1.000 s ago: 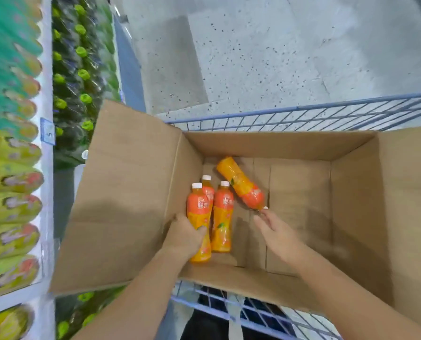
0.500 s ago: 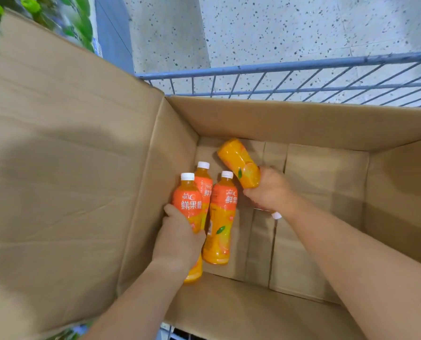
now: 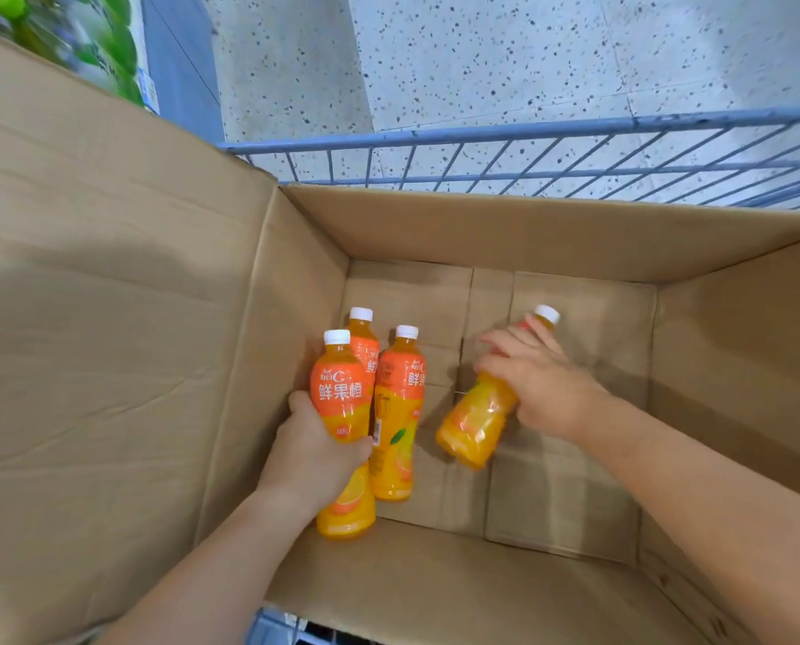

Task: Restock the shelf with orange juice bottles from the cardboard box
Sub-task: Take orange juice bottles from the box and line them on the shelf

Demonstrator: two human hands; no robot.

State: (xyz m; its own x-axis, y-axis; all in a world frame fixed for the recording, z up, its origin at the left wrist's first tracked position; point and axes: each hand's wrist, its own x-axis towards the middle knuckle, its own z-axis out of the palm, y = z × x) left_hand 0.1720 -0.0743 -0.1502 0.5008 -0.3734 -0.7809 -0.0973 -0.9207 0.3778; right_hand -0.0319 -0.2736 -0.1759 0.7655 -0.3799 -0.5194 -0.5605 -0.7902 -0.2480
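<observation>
An open cardboard box (image 3: 505, 235) holds several orange juice bottles with white caps. My left hand (image 3: 316, 453) is wrapped around the nearest upright bottle (image 3: 339, 388) by the box's left wall. Two more bottles stand beside it: one (image 3: 400, 412) to its right and one (image 3: 363, 337) behind it. My right hand (image 3: 535, 379) grips a fourth bottle (image 3: 479, 421) around its middle, tilted with its cap pointing up and away and its base lifted toward me.
The box sits in a blue wire cart (image 3: 528, 155). Its large left flap (image 3: 100, 318) is folded outward. A shelf with green-capped bottles (image 3: 86, 44) shows at top left. Speckled floor (image 3: 528, 53) lies beyond the cart.
My right hand has picked up the bottle that was lying down and turned it so the cap now points away. My left hand keeps its hold on the upright bottle.
</observation>
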